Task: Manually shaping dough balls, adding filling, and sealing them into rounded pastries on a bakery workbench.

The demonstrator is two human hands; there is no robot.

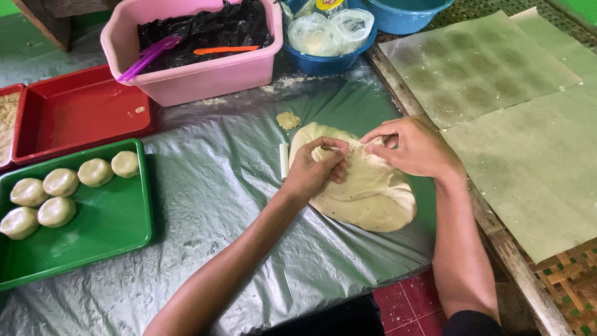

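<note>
Two hands [314, 171] on dough [367, 193] | plastic sheet [217, 186] (wrinkled) | floor [410, 308] perhaps tiled

L hand: your left hand [313, 169] pinches the dough slab [364, 186] at its top edge
R hand: your right hand [415, 148] grips the same fold, fingers curled
Dough: pale, flat, on plastic sheet [236, 205]
Nearby: small white cutter [284, 160] just left of dough
Green tray [106, 239]: six dough balls [61, 182]
Back: red tray [74, 112], pink tub [199, 78], blue bowl [326, 62]
</note>
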